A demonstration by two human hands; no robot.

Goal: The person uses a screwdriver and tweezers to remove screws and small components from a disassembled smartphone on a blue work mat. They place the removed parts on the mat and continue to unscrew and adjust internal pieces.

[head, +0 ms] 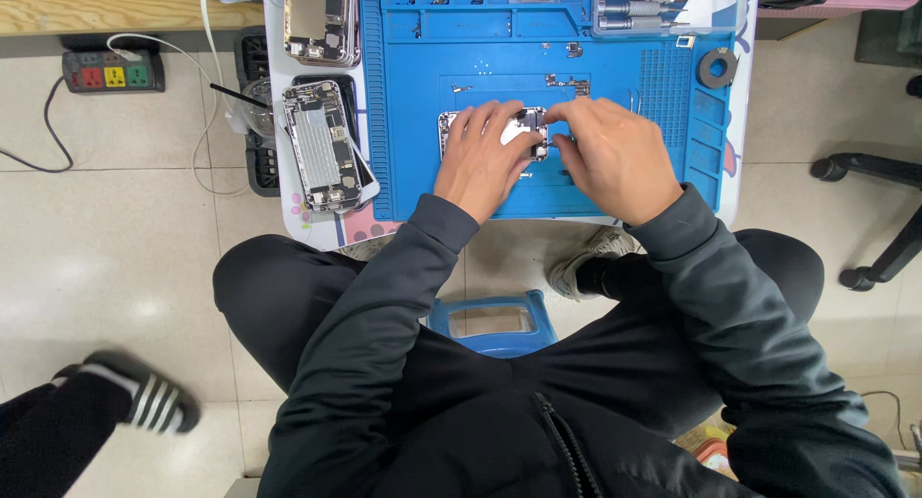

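Observation:
An opened phone body [526,131] with its insides showing lies on a blue repair mat [663,95]. My left hand [478,160] rests over the phone's left side and holds it down. My right hand [615,154] is at the phone's right edge, fingertips pinched at a part inside it. Whether the right fingers hold a small tool or part is hidden. Both sleeves are dark.
Two more opened phones [322,145] [322,20] lie left of the mat. Screwdrivers [634,8] sit in a tray at the mat's top right, a dark ring [717,68] beside it. A power strip [112,72] is on the floor, another person's sandalled foot [144,397] at bottom left.

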